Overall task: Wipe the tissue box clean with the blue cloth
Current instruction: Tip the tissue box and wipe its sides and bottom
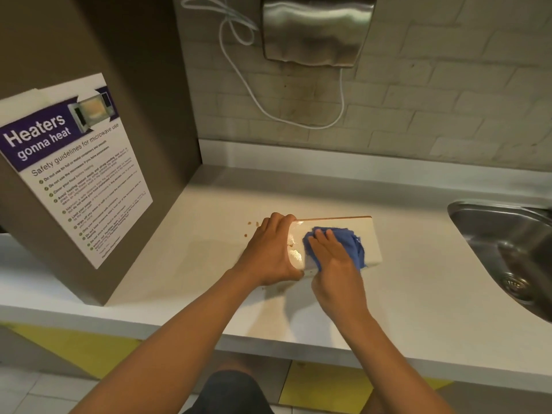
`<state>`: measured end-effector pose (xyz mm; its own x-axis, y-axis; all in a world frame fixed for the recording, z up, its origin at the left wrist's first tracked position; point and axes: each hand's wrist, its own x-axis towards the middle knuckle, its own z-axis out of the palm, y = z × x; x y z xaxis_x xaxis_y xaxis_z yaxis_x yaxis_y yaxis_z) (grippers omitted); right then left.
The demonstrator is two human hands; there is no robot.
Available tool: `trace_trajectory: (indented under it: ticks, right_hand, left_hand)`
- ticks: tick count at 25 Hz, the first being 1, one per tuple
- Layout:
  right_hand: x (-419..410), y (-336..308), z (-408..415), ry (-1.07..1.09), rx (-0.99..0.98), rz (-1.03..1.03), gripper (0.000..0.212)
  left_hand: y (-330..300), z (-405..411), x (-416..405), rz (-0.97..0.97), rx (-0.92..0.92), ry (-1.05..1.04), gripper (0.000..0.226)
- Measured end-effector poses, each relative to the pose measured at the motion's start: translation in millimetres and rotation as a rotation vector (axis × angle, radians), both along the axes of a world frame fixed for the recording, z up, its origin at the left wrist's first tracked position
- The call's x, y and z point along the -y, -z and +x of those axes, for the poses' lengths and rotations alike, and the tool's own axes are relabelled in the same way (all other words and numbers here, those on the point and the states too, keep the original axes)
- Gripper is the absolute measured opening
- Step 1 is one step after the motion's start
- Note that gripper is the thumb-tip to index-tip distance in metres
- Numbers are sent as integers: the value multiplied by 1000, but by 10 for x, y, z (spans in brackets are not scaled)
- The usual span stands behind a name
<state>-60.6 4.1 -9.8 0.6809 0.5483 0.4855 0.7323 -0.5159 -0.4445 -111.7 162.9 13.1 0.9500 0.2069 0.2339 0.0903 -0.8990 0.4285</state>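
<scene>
A white tissue box (369, 237) lies flat on the pale counter (418, 279), its top glossy and wet near the left end. My left hand (271, 252) grips the box's left end, fingers curled over the far edge and thumb at the near edge. My right hand (331, 258) presses the crumpled blue cloth (355, 246) flat onto the middle of the box top with straight fingers. The cloth hangs over the near edge of the box.
A steel sink (507, 252) is set into the counter at the right. A brown cabinet side with a microwave safety poster (74, 162) stands at the left. A metal hand dryer (316, 28) with a white cord hangs on the tiled wall. Brown crumbs (252, 224) lie left of the box.
</scene>
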Motion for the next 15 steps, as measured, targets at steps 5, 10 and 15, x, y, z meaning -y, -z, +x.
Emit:
trace_trajectory:
  ticks: [5, 10, 15]
  right_hand:
    - [-163, -194, 225, 130, 14, -62, 53]
    - [-110, -26, -200, -32, 52, 19, 51]
    - [209, -24, 186, 93, 31, -51, 49]
  left_hand:
    - [7, 13, 12, -23, 12, -20, 104]
    - [-1, 24, -6, -42, -11, -3, 103]
    - [-12, -10, 25, -44, 4, -8, 104]
